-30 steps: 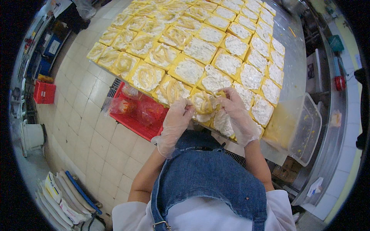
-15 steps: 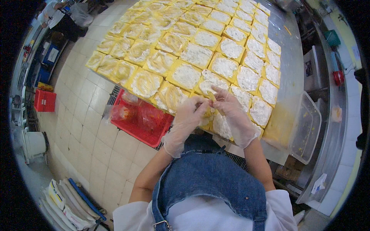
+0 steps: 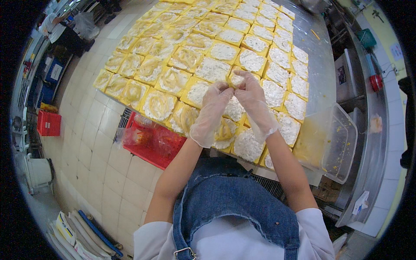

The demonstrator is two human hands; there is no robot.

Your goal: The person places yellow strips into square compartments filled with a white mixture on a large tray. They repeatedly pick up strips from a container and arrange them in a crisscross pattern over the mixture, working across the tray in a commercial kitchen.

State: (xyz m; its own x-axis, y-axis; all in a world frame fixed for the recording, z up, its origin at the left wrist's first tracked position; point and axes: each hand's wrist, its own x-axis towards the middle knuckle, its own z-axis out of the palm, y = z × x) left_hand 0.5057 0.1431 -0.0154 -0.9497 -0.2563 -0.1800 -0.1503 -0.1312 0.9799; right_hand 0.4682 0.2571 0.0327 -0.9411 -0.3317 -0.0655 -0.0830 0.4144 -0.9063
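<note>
Many yellow square wrappers (image 3: 186, 58) with pale filling lie in rows on a steel table (image 3: 323, 69). My left hand (image 3: 213, 108) and my right hand (image 3: 255, 102), both in clear plastic gloves, are raised over the near rows. Their fingertips meet and pinch the edge of one yellow wrapper (image 3: 236, 80) between them. Under my forearms lie more filled squares, one (image 3: 249, 145) near the table's front edge.
A clear plastic tub (image 3: 336, 143) with yellow crumbs stands at the table's right corner. A red crate (image 3: 149, 143) with plastic bags sits on the tiled floor left of me. Another red crate (image 3: 48, 123) and a white bucket (image 3: 37, 171) are further left.
Both hands have moved up and away from the front row to a wrapper further in, and their fingertips have come together on it.
</note>
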